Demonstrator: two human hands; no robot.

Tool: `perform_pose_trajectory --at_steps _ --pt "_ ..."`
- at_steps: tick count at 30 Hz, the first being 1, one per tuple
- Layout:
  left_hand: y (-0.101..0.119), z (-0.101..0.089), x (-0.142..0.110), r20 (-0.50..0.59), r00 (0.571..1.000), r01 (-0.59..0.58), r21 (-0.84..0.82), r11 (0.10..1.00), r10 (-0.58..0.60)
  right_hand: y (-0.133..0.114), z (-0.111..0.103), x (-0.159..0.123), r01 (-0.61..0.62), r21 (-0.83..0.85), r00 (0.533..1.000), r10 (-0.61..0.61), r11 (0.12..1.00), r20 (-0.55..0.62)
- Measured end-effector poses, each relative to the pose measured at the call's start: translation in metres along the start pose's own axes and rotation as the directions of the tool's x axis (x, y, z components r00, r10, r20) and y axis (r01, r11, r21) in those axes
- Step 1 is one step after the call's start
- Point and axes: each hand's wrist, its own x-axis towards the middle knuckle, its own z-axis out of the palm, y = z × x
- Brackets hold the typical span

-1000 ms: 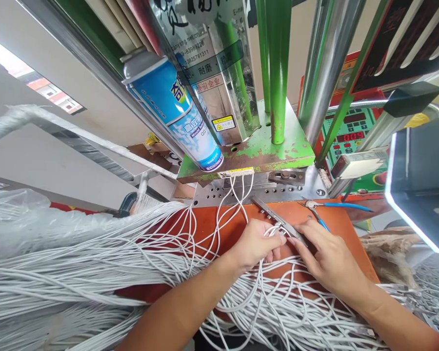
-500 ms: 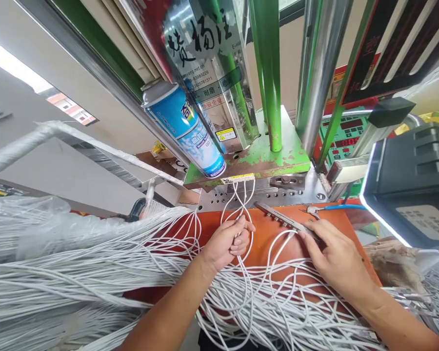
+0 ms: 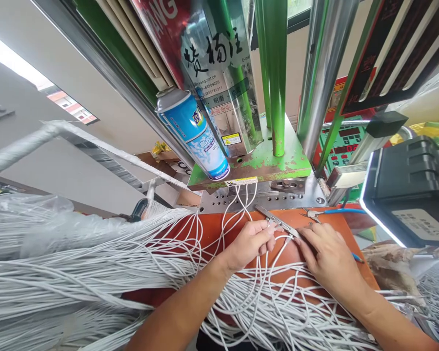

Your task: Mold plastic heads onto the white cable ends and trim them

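Observation:
My right hand point(image 3: 325, 251) grips the near end of a narrow slotted metal bar point(image 3: 277, 220) between thumb and fingers, just above the orange table point(image 3: 219, 226). At the bar's left side, my left hand point(image 3: 254, 240) is closed on a white cable point(image 3: 258, 268), fingertips against the slots; its held end is mostly hidden. Another white cable point(image 3: 278, 254) loops from the bar beside my right thumb. Under both hands lies a large heap of white cables point(image 3: 237, 297).
Ahead stands a green press plate point(image 3: 267, 168), with a blue spray can point(image 3: 197, 136) on it and several cables coming from beneath. Blue-handled pliers point(image 3: 316, 214) lie right of the bar. A black box-shaped device point(image 3: 417, 185) with a bright edge juts in at the right.
My left hand has moved right, from the cables below the press to the bar, with a cable in its fingers. My right hand stays on the bar, nearly in place.

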Motion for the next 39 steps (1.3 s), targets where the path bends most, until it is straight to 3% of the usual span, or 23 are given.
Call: perform_pose_trajectory --at_steps 4,11,20,23,26,28,31,34,36,39 --pt "0.001 -0.001 -0.003 0.035 0.999 -0.034 0.043 0.998 0.033 -0.001 0.002 0.0 -0.018 -0.007 1.0 0.018 1.0 0.008" --pt "-0.003 0.001 -0.001 0.002 0.998 -0.061 0.037 0.997 0.061 -0.002 0.001 0.001 -0.013 -0.006 1.0 0.013 1.0 0.017" --pt "-0.015 -0.002 0.008 -0.118 0.991 0.072 0.061 0.996 -0.064 0.0 0.001 -0.002 -0.008 -0.004 1.0 0.008 1.0 0.029" --pt "-0.018 0.003 0.011 -0.136 0.99 0.001 0.229 0.974 0.03 -0.003 -0.003 -0.007 -0.019 -0.078 0.998 0.024 0.997 0.061" --pt "-0.014 0.01 0.013 -0.118 0.987 -0.035 0.509 0.86 0.11 -0.006 -0.005 -0.01 -0.024 -0.1 0.998 0.03 0.995 0.061" --pt "-0.01 0.009 0.014 -0.116 0.986 -0.026 0.598 0.801 0.119 -0.007 -0.006 -0.01 -0.033 -0.072 0.998 0.036 0.997 0.047" --pt "-0.007 -0.002 0.008 -0.151 0.985 -0.008 0.46 0.888 0.088 -0.007 -0.007 -0.009 -0.053 -0.007 0.996 0.054 0.999 0.069" --pt "-0.008 -0.019 -0.006 -0.133 0.99 0.057 0.061 0.997 -0.048 -0.009 -0.011 -0.007 -0.09 0.06 0.994 0.086 0.994 0.073" --pt "-0.009 -0.025 -0.018 -0.096 0.992 0.067 -0.144 0.987 -0.081 -0.012 -0.015 -0.003 -0.105 0.145 0.994 0.1 0.984 0.041" --pt "-0.006 -0.022 -0.033 -0.052 0.998 0.02 -0.214 0.977 -0.031 -0.021 -0.023 0.011 -0.168 0.344 0.986 0.154 0.924 0.07"
